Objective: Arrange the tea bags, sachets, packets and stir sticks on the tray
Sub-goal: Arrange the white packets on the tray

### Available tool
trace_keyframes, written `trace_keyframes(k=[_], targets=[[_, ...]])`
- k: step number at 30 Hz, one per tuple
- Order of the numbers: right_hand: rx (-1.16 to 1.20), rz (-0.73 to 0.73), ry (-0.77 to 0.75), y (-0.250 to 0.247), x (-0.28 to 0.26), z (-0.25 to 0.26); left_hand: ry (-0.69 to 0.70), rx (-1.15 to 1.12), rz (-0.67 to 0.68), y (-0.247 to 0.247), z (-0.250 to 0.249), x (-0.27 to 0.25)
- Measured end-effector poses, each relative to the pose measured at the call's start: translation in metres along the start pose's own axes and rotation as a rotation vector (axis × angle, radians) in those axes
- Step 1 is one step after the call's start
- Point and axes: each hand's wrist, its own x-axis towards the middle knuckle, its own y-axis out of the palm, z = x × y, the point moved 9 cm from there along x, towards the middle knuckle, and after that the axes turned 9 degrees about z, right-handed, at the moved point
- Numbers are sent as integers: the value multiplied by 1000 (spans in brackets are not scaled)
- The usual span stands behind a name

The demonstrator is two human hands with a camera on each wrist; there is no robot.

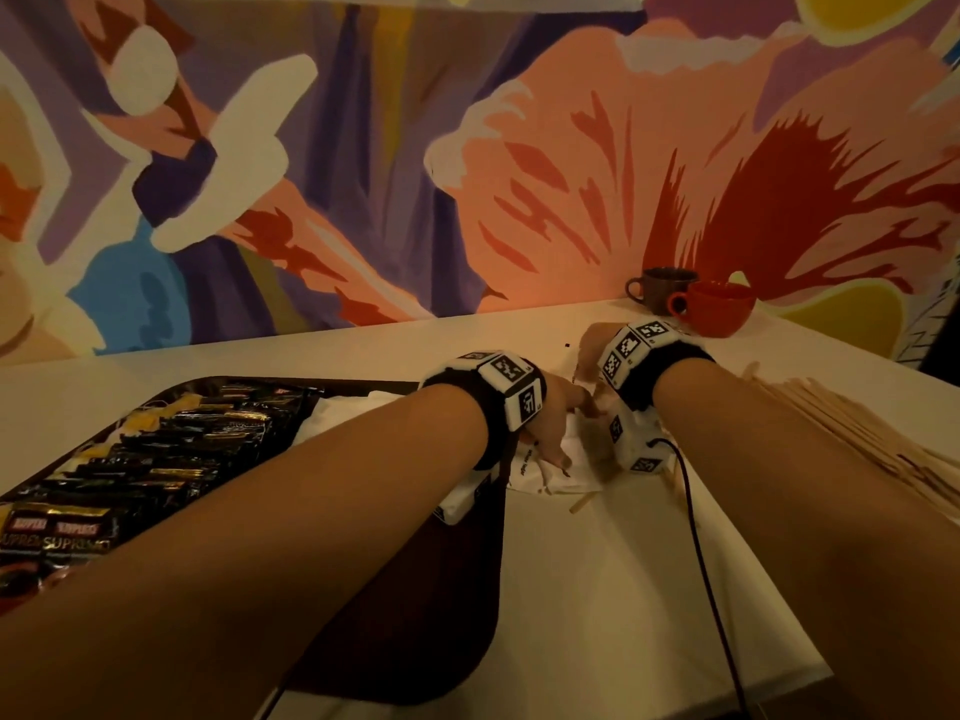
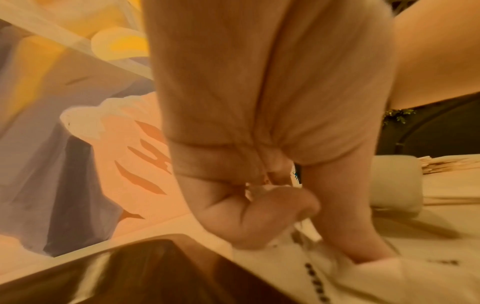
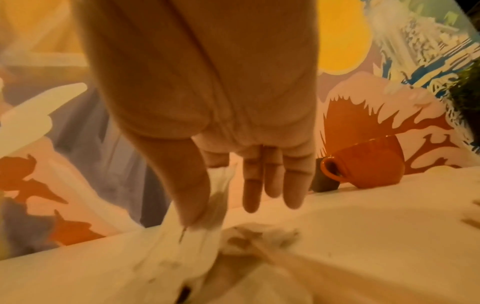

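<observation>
Both hands on white paper sachets (image 1: 563,462) on table just right of tray (image 1: 488,563). Right hand (image 3: 223,156) pinches one btwn thumb & forefinger; left hand (image 2: 249,205) curled, pinching sachet edge. Risk: thin crinkly paper tears or slips. Stir sticks (image 1: 852,423) slim, wooden; black packets (image 1: 156,459) glossy.

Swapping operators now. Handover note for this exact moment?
Left hand: fingers curled, pressing and gripping the white sachets just right of the tray.
Right hand: thumb and forefinger pinch a white sachet; other fingers straight.
Done: black packets lined up on the tray's left, some white sachets behind them.
Left: this sachet pile, and the stir sticks heaped on the table at right.
</observation>
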Motion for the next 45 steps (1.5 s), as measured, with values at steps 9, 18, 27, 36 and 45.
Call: trace_keyframes(k=[9, 18, 27, 36, 45], targets=[[-327, 173, -3, 35, 104, -14, -40, -230, 4, -9, 21, 2], [-204, 76, -60, 10, -13, 23, 1, -519, -389, -67, 63, -51], [-188, 152, -52, 20, -27, 43, 153, -1137, -631, -46, 102, -80], [413, -54, -109, -35, -59, 40, 239, -1624, -807, -25, 125, -101], [1351, -33, -295, -51, -102, 77, 360, -1961, -885, 2, 150, -118]])
